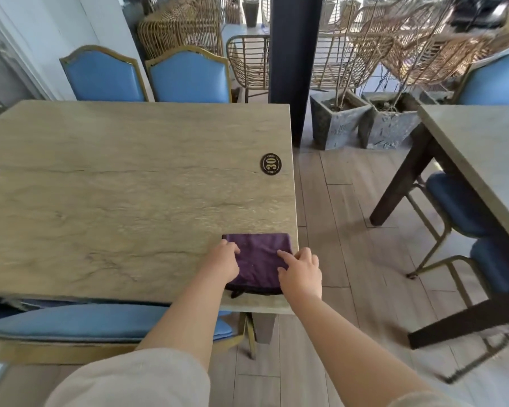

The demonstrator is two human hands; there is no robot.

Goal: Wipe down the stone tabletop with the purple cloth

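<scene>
A folded purple cloth [257, 257] lies flat on the near right corner of the beige stone tabletop [124, 186]. My left hand [222, 259] rests on the cloth's left edge with its fingers bent down onto the fabric. On the cloth's right edge lies my right hand [301, 271], its index finger stretched out across the fabric and the other fingers loosely curled near the table's right edge. The cloth's near edge is partly hidden behind both hands.
A black oval plaque [271, 163] marked 30 sits near the table's right edge. Blue chairs [188, 76] stand at the far side and one [100, 321] at the near side. A second table [482, 154] stands to the right, stone planters [337, 118] behind.
</scene>
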